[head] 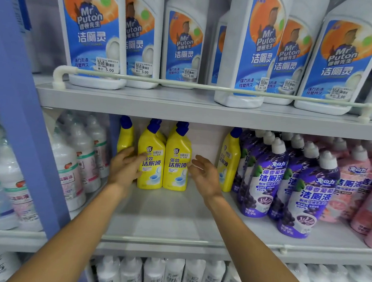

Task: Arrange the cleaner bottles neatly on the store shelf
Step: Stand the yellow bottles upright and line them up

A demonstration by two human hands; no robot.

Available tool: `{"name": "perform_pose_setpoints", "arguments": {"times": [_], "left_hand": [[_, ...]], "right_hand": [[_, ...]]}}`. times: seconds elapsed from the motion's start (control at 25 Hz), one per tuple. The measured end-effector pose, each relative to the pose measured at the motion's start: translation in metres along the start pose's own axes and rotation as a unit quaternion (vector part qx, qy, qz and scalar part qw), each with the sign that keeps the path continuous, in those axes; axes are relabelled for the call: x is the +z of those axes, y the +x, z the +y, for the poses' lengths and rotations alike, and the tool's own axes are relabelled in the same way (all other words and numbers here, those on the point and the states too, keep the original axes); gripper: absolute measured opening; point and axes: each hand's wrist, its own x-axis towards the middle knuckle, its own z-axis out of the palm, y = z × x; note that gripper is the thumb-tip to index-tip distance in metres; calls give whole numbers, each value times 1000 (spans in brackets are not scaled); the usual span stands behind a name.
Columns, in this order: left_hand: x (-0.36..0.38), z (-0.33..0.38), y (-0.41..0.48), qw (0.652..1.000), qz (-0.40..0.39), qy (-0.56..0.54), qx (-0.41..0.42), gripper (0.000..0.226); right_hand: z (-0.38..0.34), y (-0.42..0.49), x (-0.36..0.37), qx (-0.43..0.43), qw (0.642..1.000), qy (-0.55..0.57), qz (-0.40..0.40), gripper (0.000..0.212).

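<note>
Two hands, fingers spread: left hand (125,167) touches yellow bottles (177,149), right hand (204,176) alongside.

grey shelf (173,218), yellow bottles (176,160), purple bottles (306,196)

"Mr Puton", seemingly "5.00": white bottles (93,31)
</note>
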Motion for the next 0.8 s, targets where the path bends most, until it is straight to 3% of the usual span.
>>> {"name": "perform_pose_setpoints", "arguments": {"times": [0.12,0.28,0.4,0.52,0.6,0.8], "left_hand": [[0,21,-12,996,4,-90,-10,27],[-6,41,-13,993,60,-85,58,33],[-6,54,-7,982,112,-71,135,14],[-4,61,1,981,126,-73,130,21],[-9,62,13,985,124,-27,114,26],[-25,31,48,983,94,115,111,20]], "right_hand": [[-5,-6,-7,19,998,55,6,45],[-13,-3,-23,-5,996,51,68,44],[-29,7,-46,-68,987,-14,143,50],[-44,17,-66,-129,968,-52,208,63],[-52,30,-69,-142,969,-43,196,67],[-55,71,-66,-100,959,-160,210,71]]}}
